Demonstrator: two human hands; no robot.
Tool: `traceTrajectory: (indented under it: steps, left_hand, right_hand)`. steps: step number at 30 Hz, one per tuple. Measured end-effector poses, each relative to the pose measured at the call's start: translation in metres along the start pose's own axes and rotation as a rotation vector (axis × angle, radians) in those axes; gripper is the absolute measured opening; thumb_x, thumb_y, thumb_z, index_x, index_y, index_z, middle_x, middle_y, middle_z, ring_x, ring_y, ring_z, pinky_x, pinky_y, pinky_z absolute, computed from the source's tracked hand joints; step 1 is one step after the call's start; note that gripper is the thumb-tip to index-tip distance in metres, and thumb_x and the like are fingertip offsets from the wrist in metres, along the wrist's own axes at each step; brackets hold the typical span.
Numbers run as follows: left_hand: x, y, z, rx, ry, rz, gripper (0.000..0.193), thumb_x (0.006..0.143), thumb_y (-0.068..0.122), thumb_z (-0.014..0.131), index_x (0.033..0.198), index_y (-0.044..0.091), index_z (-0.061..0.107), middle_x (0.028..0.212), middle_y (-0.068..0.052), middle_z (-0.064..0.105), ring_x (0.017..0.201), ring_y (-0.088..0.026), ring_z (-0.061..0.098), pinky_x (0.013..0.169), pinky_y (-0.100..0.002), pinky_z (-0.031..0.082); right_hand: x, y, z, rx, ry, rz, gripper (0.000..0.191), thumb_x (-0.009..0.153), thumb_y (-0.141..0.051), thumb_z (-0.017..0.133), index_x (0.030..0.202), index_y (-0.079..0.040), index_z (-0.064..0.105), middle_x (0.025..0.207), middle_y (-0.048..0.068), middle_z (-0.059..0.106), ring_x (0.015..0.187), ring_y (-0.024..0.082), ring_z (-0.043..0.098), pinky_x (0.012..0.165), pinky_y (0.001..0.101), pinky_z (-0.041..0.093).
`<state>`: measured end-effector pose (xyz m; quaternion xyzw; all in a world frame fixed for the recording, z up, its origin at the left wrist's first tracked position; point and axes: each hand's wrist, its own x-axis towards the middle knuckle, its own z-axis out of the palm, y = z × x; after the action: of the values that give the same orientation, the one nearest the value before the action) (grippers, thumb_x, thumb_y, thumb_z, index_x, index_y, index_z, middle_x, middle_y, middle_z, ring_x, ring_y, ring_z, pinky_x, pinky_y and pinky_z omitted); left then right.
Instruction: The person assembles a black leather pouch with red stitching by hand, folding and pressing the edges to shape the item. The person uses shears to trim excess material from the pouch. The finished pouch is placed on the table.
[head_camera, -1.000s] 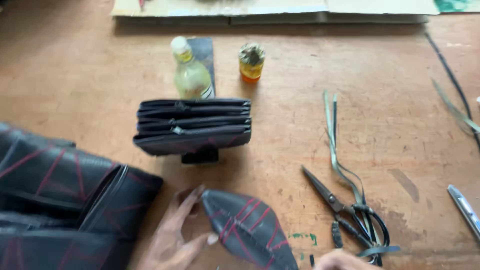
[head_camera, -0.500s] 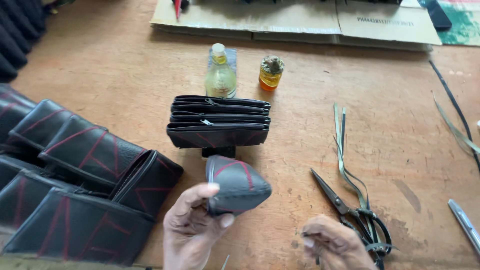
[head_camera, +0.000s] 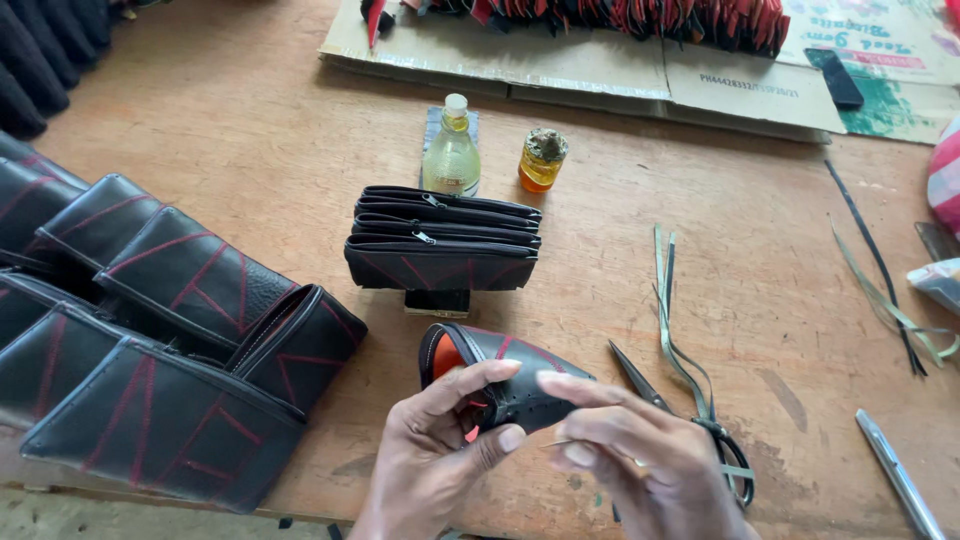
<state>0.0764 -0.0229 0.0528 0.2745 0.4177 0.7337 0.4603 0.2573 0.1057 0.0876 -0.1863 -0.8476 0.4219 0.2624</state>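
Both hands pinch a black pouch (head_camera: 505, 385) at six o'clock: left hand (head_camera: 440, 450) grips its near edge, right hand (head_camera: 640, 455) its right end; scissors (head_camera: 700, 440) lie at four o'clock; stacked pouches (head_camera: 442, 240) and two bottles (head_camera: 452, 150) stand at twelve; pouch pile (head_camera: 170, 330) at nine.

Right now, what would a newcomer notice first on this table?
Both hands, the left hand and right hand, hold a black pouch with an orange lining at the near edge. Behind it stands a stack of pouches; more pouches spread across the left, and scissors lie right.
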Motion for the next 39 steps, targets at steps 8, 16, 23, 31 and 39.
traceTrajectory:
  steps: [8, 16, 23, 31, 39]
  left_hand:
    - [0.009, 0.016, -0.028, -0.19, -0.06, -0.246, 0.038, 0.085, 0.0, 0.078, 0.121, -0.008, 0.072, 0.105, -0.014, 0.079, 0.093, -0.016, 0.074, 0.084, -0.031, 0.06]
    - [0.026, 0.018, -0.043, -0.248, -0.234, -0.304, 0.037, 0.082, -0.004, 0.08, 0.118, -0.007, 0.071, 0.105, -0.014, 0.077, 0.094, -0.018, 0.074, 0.085, -0.031, 0.06]
    - [0.026, 0.032, -0.045, -0.27, -0.287, -0.326, 0.043, 0.083, 0.001, 0.081, 0.122, -0.008, 0.068, 0.103, -0.014, 0.076, 0.093, -0.016, 0.073, 0.083, -0.03, 0.06]
    - [0.026, 0.027, -0.034, -0.124, -0.11, -0.287, 0.031, 0.085, -0.004, 0.077, 0.114, -0.007, 0.068, 0.095, -0.012, 0.076, 0.085, -0.014, 0.073, 0.073, -0.027, 0.059]
    - [0.044, 0.006, -0.039, -0.058, -0.276, -0.069, 0.032, 0.087, -0.015, 0.069, 0.117, -0.004, 0.069, 0.102, -0.007, 0.075, 0.094, -0.01, 0.072, 0.086, -0.025, 0.06]
  right_hand:
    - [0.023, -0.022, 0.017, -0.174, 0.007, -0.119, 0.013, 0.091, -0.007, 0.07, 0.103, -0.004, 0.07, 0.12, 0.012, 0.077, 0.112, 0.026, 0.078, 0.086, 0.0348, 0.062]
    - [0.027, -0.034, 0.016, -0.263, -0.008, 0.059, 0.008, 0.093, -0.01, 0.066, 0.096, -0.003, 0.069, 0.121, 0.013, 0.077, 0.098, 0.022, 0.077, 0.08, 0.0332, 0.06]
    - [0.032, -0.037, 0.014, -0.249, -0.017, 0.096, 0.008, 0.093, -0.011, 0.066, 0.095, -0.004, 0.069, 0.12, 0.011, 0.079, 0.093, 0.021, 0.078, 0.076, 0.0327, 0.061]
    - [0.032, -0.03, 0.018, -0.322, -0.018, 0.03, 0.011, 0.093, -0.014, 0.066, 0.096, -0.004, 0.069, 0.119, 0.013, 0.078, 0.091, 0.022, 0.082, 0.072, 0.0335, 0.061]
    - [0.034, -0.017, 0.009, 0.053, 0.009, 0.295, 0.014, 0.092, -0.007, 0.063, 0.101, 0.002, 0.067, 0.122, 0.011, 0.078, 0.076, 0.017, 0.082, 0.066, 0.0297, 0.066]
